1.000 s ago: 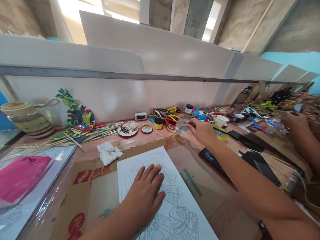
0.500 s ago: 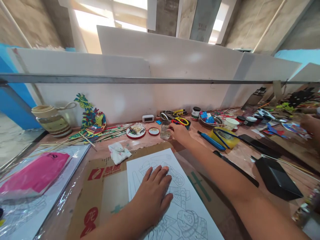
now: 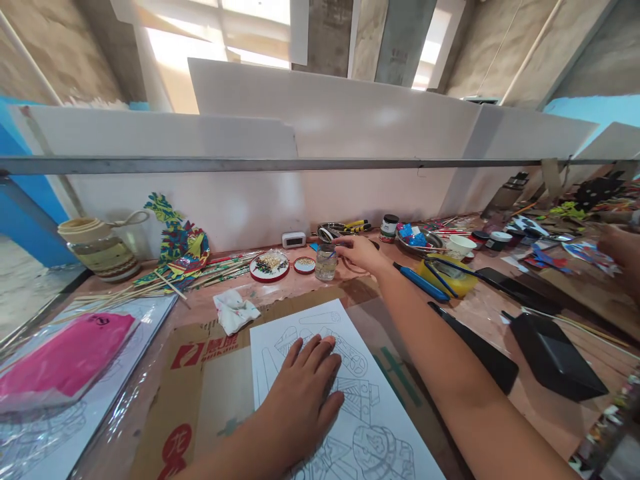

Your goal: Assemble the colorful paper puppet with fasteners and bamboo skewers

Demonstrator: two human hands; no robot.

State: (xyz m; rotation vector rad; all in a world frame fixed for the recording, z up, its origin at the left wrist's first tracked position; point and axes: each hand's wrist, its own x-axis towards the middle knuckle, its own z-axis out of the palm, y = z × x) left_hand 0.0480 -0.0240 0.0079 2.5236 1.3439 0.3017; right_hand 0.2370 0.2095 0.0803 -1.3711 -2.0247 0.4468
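My left hand (image 3: 303, 400) lies flat, fingers spread, on a white sheet (image 3: 370, 427) printed with a line drawing, which rests on flattened cardboard (image 3: 200, 373). My right hand (image 3: 360, 253) reaches across the table to a small clear glass jar (image 3: 326, 263) standing beyond the sheet. Its fingertips curl on the jar's upper right rim. A round red-rimmed lid with beads (image 3: 269, 265) and a smaller red lid (image 3: 304, 265) sit just left of the jar.
A crumpled white tissue (image 3: 235, 310), bamboo sticks (image 3: 125, 287) and a colourful paper figure (image 3: 177, 243) lie to the left. A blue-handled tool (image 3: 423, 283), a yellow dish (image 3: 450, 277), black trays (image 3: 555, 357) and paint pots lie to the right. Another person's hand (image 3: 623, 250) works at the far right.
My right hand has carried the glass jar leftwards and brought it down on the table near the red lids. My left hand has stayed on the sheet. The view has swung left.
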